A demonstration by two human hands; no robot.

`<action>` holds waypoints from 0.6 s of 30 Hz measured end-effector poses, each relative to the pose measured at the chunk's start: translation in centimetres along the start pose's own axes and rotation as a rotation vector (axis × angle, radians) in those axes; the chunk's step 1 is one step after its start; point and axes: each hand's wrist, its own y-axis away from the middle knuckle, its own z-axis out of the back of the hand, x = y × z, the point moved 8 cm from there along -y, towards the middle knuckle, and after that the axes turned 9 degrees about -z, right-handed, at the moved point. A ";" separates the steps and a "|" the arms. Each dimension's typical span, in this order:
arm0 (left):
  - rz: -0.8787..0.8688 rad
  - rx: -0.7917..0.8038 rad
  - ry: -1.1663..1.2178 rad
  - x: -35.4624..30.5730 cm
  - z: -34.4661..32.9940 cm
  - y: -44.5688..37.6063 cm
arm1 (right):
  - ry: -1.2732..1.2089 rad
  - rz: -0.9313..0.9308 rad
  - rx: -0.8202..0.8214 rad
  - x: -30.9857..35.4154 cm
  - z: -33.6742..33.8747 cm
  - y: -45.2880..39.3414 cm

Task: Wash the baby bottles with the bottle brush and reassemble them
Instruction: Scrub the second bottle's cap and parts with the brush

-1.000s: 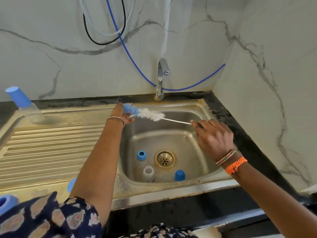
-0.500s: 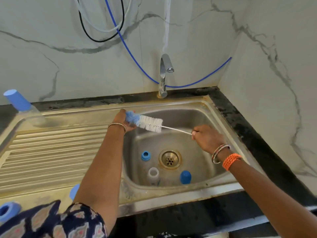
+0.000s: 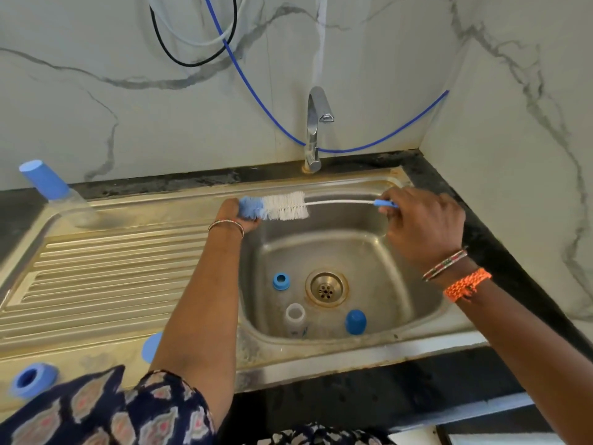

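A bottle brush (image 3: 285, 206) with white bristles and a blue tip stretches level across the back of the sink basin (image 3: 417, 284). My left hand (image 3: 234, 216) grips its blue tip. My right hand (image 3: 423, 226) pinches the blue handle end. Down in the basin lie a blue ring collar (image 3: 281, 281), a clear open bottle (image 3: 295, 317) and a blue cap (image 3: 355, 321). A capped clear bottle with a blue cap (image 3: 45, 179) stands at the far left of the drainboard.
The tap (image 3: 316, 130) rises behind the basin. The ribbed drainboard (image 3: 106, 277) lies left of it. Another blue ring (image 3: 30, 379) and a blue piece (image 3: 150, 346) lie near the front edge. Marble walls close off the back and right.
Both hands have carried the brush up and toward the back of the sink, and it now lies more level. My right hand has shifted right along the handle.
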 end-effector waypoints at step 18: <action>-0.142 0.087 -0.027 -3.0 -0.2 3.8 | -0.034 0.208 0.015 -0.9 0.2 3.2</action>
